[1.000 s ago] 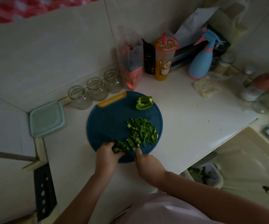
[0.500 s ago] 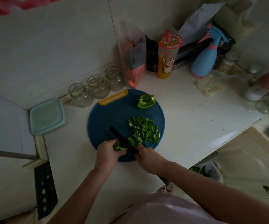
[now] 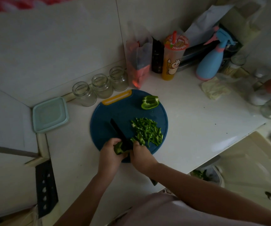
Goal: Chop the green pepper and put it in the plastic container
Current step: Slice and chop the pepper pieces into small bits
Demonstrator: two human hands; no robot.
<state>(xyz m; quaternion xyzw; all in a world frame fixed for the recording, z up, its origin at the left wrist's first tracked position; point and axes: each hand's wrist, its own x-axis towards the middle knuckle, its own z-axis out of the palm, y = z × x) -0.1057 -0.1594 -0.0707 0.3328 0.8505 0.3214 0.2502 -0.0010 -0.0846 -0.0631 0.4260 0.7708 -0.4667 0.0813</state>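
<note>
A: Hands?
B: Noted: left hand grips a pepper piece at the near edge of the board; right hand clasps the knife.
A: And the chopped pepper?
B: Piled on the board's right side; container sits left of the board.

The scene is covered by a single wide-angle view, worn at the person's head and directed forward and steeply down onto the white counter. The blue cutting board is framed near the centre. Both forearms are brought in from the lower edge, and the left hand on the pepper piece and the right hand on the knife are seen at close range. The tiled wall is taken in along the top, and straight edges are bowed toward the corners.
</note>
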